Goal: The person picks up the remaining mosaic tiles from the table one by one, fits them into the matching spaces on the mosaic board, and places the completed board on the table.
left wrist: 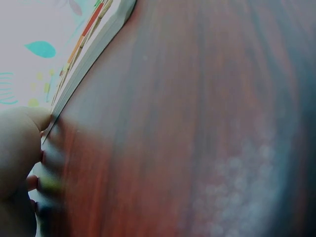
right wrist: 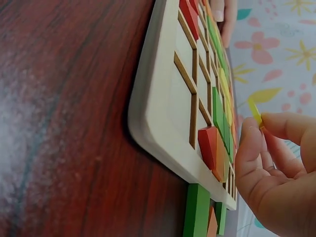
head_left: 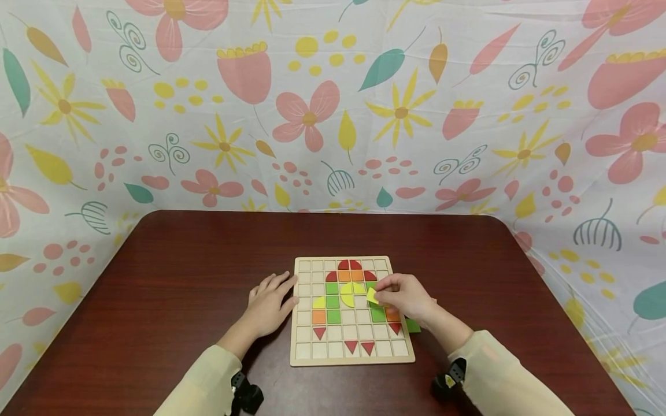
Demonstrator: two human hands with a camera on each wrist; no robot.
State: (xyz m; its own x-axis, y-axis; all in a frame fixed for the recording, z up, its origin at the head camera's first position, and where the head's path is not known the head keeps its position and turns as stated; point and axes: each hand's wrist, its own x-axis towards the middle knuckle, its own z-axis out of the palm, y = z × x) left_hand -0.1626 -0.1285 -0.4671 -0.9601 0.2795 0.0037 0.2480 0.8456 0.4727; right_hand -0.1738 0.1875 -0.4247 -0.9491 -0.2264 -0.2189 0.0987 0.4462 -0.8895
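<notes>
A light wooden grid board [head_left: 354, 363] lies on the table, partly filled with coloured pieces. My right hand [head_left: 408, 297] pinches a small yellow piece [head_left: 372, 296] between thumb and forefinger above the board's right side. In the right wrist view that yellow piece [right wrist: 256, 113] is seen edge-on, raised over the board. My left hand [head_left: 266, 306] rests at the board's left edge, fingers extended and touching it. Set in the grid are red rounded pieces [head_left: 343, 264], orange squares [head_left: 319, 317], green squares [head_left: 333, 316], yellow rounded pieces [head_left: 346, 290] and red triangles [head_left: 351, 346].
Beside the board's right edge, partly under my right hand, lie loose green blocks [right wrist: 197, 210] and an orange piece [right wrist: 212, 224]. The dark red-brown table [head_left: 208, 248] extends around the board. A flower-patterned cloth [head_left: 312, 69] hangs behind the table.
</notes>
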